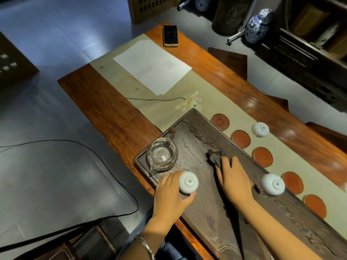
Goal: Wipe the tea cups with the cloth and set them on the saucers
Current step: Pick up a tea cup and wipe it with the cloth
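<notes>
Head view: left hand (169, 196) gripping upturned white cup (188, 182) over dark tea tray (206, 212); base mark unreadable. Right hand (234, 177) pinching dark cloth (215, 156) on tray, fingertips hiding part. Second cup (272, 184) lying at tray edge beside saucers (262, 156).

Wooden table (105, 109), reddish, long, stood on a grey tiled floor (47, 44). Pale table runner (216, 102) lay along its length. White paper sheets (152, 66), stacked, rested on the runner; a dark smartphone (170, 35), face up, lay beyond them near the table's far end. Artificial cream flower (190, 103) with a thin stem lay just past the dark carved tea tray (206, 212). Glass pitcher (161, 155) stood at the tray's near-left corner. Blue-and-white porcelain jar (258, 26) stood on the floor beside dark wooden shelving (309, 45). Black cable (75, 145) looped over the floor at left.
</notes>
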